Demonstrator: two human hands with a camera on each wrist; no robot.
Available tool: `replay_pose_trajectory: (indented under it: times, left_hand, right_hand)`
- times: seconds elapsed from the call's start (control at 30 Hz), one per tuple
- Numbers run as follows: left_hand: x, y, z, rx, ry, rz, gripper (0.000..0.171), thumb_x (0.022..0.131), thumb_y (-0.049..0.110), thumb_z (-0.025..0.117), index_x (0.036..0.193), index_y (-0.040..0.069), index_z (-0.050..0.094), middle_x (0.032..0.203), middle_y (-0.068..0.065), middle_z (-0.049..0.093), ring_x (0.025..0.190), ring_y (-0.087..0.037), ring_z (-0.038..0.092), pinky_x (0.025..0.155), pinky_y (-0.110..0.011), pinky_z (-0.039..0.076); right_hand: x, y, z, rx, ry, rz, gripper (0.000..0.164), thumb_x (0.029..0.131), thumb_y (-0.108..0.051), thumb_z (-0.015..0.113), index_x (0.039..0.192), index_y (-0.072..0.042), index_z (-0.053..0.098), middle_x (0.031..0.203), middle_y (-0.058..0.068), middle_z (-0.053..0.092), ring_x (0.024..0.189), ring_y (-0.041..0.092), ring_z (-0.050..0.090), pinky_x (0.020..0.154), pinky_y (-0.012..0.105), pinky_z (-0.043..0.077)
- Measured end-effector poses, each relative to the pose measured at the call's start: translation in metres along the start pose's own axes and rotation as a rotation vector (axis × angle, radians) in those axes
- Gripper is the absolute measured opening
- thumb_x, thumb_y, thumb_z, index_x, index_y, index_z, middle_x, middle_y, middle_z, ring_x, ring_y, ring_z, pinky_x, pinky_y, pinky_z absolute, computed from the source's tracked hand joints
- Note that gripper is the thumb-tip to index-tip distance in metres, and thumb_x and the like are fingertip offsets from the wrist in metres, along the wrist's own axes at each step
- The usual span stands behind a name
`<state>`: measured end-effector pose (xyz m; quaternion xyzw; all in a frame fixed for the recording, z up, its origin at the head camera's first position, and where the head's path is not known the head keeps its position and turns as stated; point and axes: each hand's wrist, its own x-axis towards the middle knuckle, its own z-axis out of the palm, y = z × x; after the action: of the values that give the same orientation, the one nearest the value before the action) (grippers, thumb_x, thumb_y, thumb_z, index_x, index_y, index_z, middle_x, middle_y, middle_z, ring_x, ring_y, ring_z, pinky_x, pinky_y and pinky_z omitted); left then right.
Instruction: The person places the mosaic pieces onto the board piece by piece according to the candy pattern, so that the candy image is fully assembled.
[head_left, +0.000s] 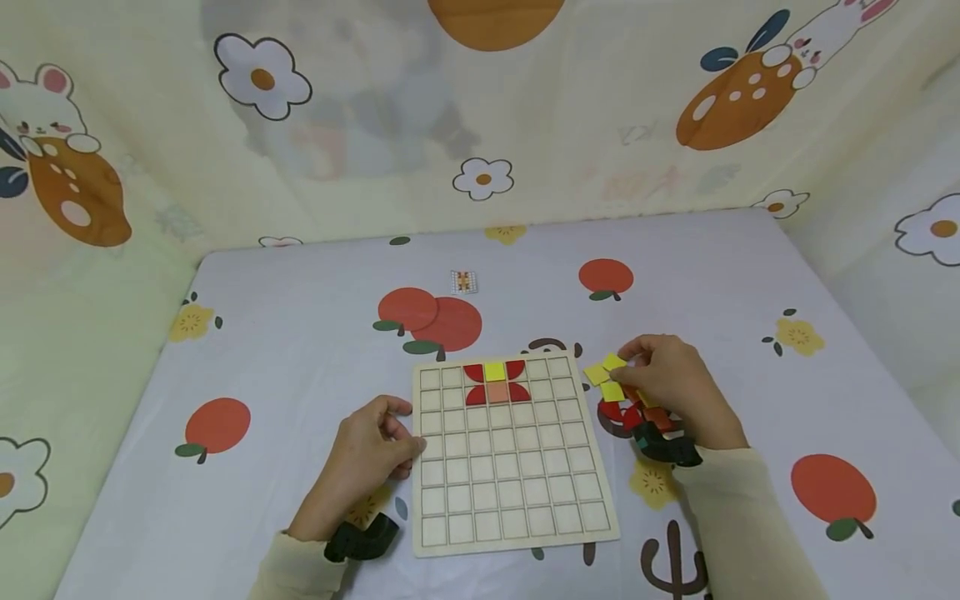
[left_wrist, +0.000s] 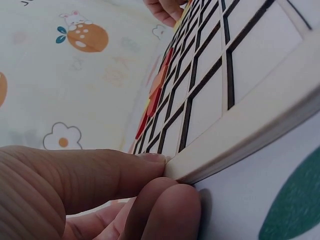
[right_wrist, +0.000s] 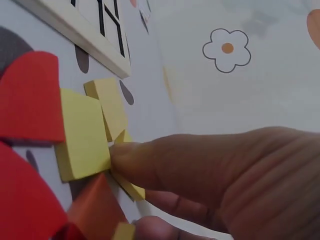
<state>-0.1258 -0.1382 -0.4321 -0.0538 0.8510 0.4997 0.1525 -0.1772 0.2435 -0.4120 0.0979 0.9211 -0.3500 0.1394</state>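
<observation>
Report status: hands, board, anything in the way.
Left hand holding left edge of grid board; right hand pinching yellow tile. Six pieces set in top two rows. Loose pieces crowding right hand.

Soft diffuse light, head view brighter, wrist views dimmer, orange piece (right_wrist: 97, 207) blurred up close

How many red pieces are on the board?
4: upper left piece and upper right piece, flanking the yellow square; lower left piece and lower right piece, flanking the orange square. None look hidden.
</observation>
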Motion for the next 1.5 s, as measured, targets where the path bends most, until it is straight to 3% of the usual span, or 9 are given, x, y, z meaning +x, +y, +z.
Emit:
replay_pose_trajectory:
  times: [0.23, 0.37, 0.63, 1.0, 1.2, 1.37, 1.5]
  left_hand:
    - [0.0, 0.0, 0.0, -0.012, -0.001, -0.001, 0.042, 0.086, 0.002, 0.083, 0.123, 0.002, 0.062, 0.08, -0.008, 0.063, 0.055, -0.018, 0.063, 0.054, -0.028, 0.057]
    - [-0.001, 0.0, 0.0, -0.012, -0.002, 0.002, 0.042, 0.086, 0.002, 0.082, 0.123, 0.001, 0.062, 0.08, -0.008, 0.063, 0.055, -0.018, 0.063, 0.053, -0.028, 0.057]
    - [-0.001, 0.0, 0.0, -0.007, -0.001, -0.002, 0.042, 0.086, 0.003, 0.083, 0.123, 0.002, 0.062, 0.079, -0.008, 0.063, 0.055, -0.018, 0.063, 0.053, -0.028, 0.057]
    - [0.001, -0.001, -0.001, -0.002, -0.006, 0.025, 0.042, 0.086, 0.002, 0.082, 0.122, 0.001, 0.062, 0.079, -0.008, 0.063, 0.055, -0.017, 0.063, 0.053, -0.028, 0.057]
    - [0.002, -0.001, -0.001, 0.015, -0.002, 0.051, 0.042, 0.087, 0.002, 0.083, 0.123, 0.001, 0.062, 0.079, -0.007, 0.063, 0.055, -0.017, 0.063, 0.053, -0.027, 0.057]
    - [0.0, -0.001, -0.001, 0.014, -0.009, 0.041, 0.041, 0.087, 0.003, 0.082, 0.123, 0.001, 0.062, 0.079, -0.007, 0.062, 0.055, -0.017, 0.063, 0.053, -0.028, 0.056]
    - [0.001, -0.002, -0.001, 0.007, -0.01, 0.033, 0.041, 0.087, 0.003, 0.082, 0.123, 0.002, 0.062, 0.079, -0.008, 0.063, 0.055, -0.017, 0.063, 0.053, -0.028, 0.057]
  right_hand:
    - [0.002, -0.002, 0.003, 0.038, 0.069, -0.034, 0.029, 0.092, -0.021, 0.075, 0.113, -0.002, 0.068, 0.099, 0.014, 0.067, 0.085, 0.027, 0.063, 0.066, 0.03, 0.054]
    - [0.003, -0.001, 0.005, 0.101, 0.094, -0.088, 0.022, 0.094, -0.018, 0.072, 0.11, -0.003, 0.07, 0.096, 0.015, 0.069, 0.077, 0.025, 0.065, 0.062, 0.031, 0.056]
    - [0.007, -0.003, 0.015, 0.225, 0.123, -0.159, 0.023, 0.097, -0.012, 0.065, 0.115, -0.002, 0.073, 0.101, 0.017, 0.073, 0.079, 0.024, 0.07, 0.064, 0.027, 0.058]
    - [0.009, -0.008, 0.015, 0.074, 0.088, -0.124, 0.037, 0.092, -0.011, 0.074, 0.127, 0.0, 0.07, 0.103, 0.015, 0.064, 0.092, 0.028, 0.059, 0.063, 0.027, 0.053]
    - [0.01, -0.007, 0.008, -0.072, 0.093, -0.192, 0.039, 0.092, -0.018, 0.076, 0.125, 0.002, 0.071, 0.095, 0.012, 0.064, 0.092, 0.028, 0.057, 0.062, 0.031, 0.05]
    - [0.002, -0.016, 0.013, -0.014, 0.075, -0.252, 0.037, 0.093, -0.019, 0.077, 0.124, 0.0, 0.072, 0.096, 0.01, 0.066, 0.09, 0.026, 0.058, 0.063, 0.03, 0.052]
    - [-0.004, -0.029, 0.029, 0.006, 0.078, -0.4, 0.029, 0.09, -0.015, 0.079, 0.116, -0.001, 0.076, 0.092, 0.005, 0.068, 0.085, 0.021, 0.06, 0.069, 0.029, 0.052]
